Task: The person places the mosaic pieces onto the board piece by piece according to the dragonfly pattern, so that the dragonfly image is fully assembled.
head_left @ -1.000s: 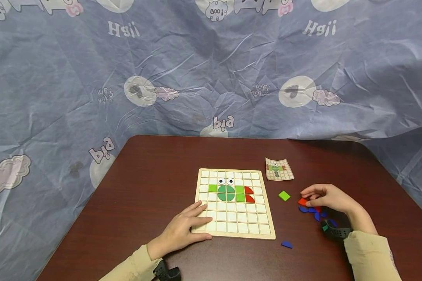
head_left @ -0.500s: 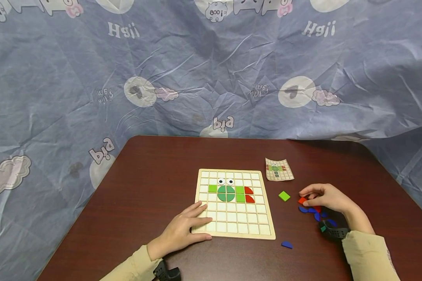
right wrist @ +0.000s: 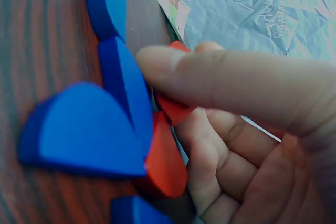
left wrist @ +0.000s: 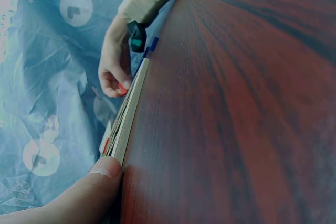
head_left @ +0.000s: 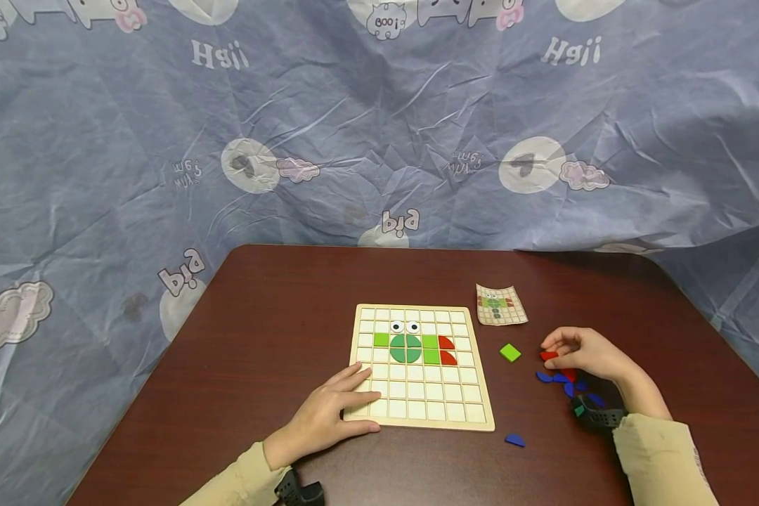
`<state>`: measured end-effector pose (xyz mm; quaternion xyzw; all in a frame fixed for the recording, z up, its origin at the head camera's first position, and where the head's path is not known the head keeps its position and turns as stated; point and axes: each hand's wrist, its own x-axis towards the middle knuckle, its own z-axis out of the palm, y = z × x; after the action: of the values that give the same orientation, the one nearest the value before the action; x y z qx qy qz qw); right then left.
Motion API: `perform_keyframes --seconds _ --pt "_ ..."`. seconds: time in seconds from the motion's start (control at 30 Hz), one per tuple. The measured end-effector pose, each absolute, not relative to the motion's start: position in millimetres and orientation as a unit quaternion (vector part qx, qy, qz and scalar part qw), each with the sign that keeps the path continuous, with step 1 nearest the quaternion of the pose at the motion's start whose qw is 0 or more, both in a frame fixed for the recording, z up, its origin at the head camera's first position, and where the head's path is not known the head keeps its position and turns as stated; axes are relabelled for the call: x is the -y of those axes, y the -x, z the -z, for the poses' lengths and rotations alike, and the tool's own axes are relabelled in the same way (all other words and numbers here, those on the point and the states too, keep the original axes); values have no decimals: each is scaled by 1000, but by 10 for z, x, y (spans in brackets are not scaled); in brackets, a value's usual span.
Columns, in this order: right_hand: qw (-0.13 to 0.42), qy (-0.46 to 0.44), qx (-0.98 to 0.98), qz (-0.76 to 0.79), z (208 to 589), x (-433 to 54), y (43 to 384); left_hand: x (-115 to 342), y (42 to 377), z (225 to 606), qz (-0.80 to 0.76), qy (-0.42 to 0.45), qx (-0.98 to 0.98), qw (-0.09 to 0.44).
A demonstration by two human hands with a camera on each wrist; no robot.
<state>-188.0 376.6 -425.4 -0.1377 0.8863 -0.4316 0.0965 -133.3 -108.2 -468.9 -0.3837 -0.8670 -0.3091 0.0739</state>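
In the head view my left hand [head_left: 325, 407] rests with fingers spread on the near left corner of a wooden grid board [head_left: 426, 391]. The left wrist view shows its thumb [left wrist: 86, 192] at the board's edge. On the grid lie green square tiles [head_left: 431, 349], green quarter-circles [head_left: 405, 348], two eye discs and two red quarter-circles [head_left: 446, 350]. At right, my right hand [head_left: 591, 355] pinches a red tile [head_left: 549, 355] between thumb and fingers; the thumb hides much of it. Below it lie another red piece [right wrist: 165, 156] and several blue half-round pieces [right wrist: 84, 129].
A patterned picture card [head_left: 501, 306] lies behind the board's right corner. A loose green square tile [head_left: 510, 352] sits between board and right hand, and a single blue half-round [head_left: 515, 440] lies nearer me. A printed cloth [head_left: 367, 140] hangs behind the table.
My right hand has taken the red tile in its grip and raised it slightly, with the tile turning in the fingers. The left hand and board have stayed in place.
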Motion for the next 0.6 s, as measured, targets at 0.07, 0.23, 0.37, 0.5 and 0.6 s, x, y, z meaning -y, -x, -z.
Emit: perform_keyframes --seconds 0.07,0.23,0.37,0.5,0.6 --pt "98 131 -886 435 4247 -3760 1885 1082 1335 4688 309 384 867 75" --pt "105 112 -890 429 4225 -3729 1888 1086 1336 4692 304 384 868 77" --pt "91 108 -902 407 4194 -3680 1873 1088 1332 4691 304 384 868 77" --pt "66 117 -915 381 4147 -3607 1871 1086 1331 4686 306 386 867 78" --pt "53 131 -918 371 4109 -3533 1900 1084 1330 4681 307 386 867 77"
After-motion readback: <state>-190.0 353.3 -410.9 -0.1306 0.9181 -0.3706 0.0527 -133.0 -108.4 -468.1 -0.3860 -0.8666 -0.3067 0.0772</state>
